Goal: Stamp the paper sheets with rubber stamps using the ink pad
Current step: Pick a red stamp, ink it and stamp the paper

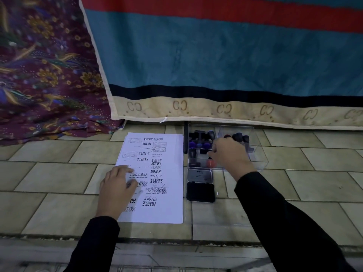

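Observation:
A stack of white paper sheets (169,205) lies on the tiled floor, the top sheet covered with many black stamp prints. My left hand (115,190) rests flat on its left part, fingers spread. Right of the paper stands an open black ink pad (200,191) with its lid (200,174) tipped back. Behind it a clear plastic box (259,160) holds several rubber stamps (200,138) with black, purple and red handles. My right hand (228,154) reaches into the box with curled fingers; what the fingers hold is hidden.
A blue, red and cream blanket (216,61) hangs right behind the box and paper. A purple flowered cloth (43,75) lies at the back left. Beige tiles (55,173) stretch left and right. A step edge (176,238) runs along the front.

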Motion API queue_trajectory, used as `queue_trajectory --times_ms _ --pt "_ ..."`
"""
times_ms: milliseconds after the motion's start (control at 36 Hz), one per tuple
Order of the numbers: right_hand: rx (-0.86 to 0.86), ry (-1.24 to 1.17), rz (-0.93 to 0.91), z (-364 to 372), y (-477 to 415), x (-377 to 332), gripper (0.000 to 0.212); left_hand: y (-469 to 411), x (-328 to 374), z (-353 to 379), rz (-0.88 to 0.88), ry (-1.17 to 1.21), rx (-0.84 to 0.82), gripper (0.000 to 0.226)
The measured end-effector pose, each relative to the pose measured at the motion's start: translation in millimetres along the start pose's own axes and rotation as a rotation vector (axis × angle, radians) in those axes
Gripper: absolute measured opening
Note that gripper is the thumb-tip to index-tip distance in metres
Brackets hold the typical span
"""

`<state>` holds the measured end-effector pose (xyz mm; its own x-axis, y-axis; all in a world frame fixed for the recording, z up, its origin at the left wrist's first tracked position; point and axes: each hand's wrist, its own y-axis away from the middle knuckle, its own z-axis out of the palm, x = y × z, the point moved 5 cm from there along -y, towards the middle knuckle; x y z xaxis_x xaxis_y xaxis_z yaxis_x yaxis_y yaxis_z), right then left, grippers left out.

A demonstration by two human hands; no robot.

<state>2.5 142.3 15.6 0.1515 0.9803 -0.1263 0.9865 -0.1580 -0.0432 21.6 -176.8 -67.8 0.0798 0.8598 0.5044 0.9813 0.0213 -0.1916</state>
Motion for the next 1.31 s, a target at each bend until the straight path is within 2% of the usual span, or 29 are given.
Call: queue_trajectory --times_ms 139,222,333,444,667,778,889,972,1139,1222,1306 --pt "-0.113 0.195 0.012 3 -7 -15 0.027 0 -1 -1 0.005 0.010 -0.007 0.027" --pt "-0.184 0.165 0.045 7 -11 -13 0.021 0 -1 -1 0.008 0.014 -0.008 0.027" --pt "-0.226 0.048 0.113 9 -13 -8 0.027 1 -1 -1 0.001 0.021 -0.006 0.027" --pt "-0.159 -0.048 0.186 0 -13 -5 0.036 0 -1 -2 0.005 0.021 -0.016 0.026" --pt "0.110 -0.246 0.249 -34 -9 4 0.031 -3 1 -3 -0.002 -0.001 -0.023 0.025" --pt "0.213 -0.444 0.176 -52 7 5 0.029 -4 1 -1 -0.004 -0.013 -0.006 0.024" --pt "0.097 -0.751 0.087 -52 25 3 0.027 -6 3 1 -0.022 -0.024 0.019 0.024" --pt "0.084 -0.704 0.005 -47 38 1 0.035 -4 5 2 -0.037 -0.055 0.051 0.024" --pt "0.041 -0.573 -0.216 -21 66 -15 0.024 1 7 3 -0.060 -0.129 0.082 0.027" --pt "0.041 -0.545 -0.305 -13 73 -20 0.028 1 27 4 0.054 -0.011 0.062 0.033" --pt "0.038 -0.554 -0.340 -7 79 -25 0.029 6 59 15 0.225 0.213 -0.119 0.051"
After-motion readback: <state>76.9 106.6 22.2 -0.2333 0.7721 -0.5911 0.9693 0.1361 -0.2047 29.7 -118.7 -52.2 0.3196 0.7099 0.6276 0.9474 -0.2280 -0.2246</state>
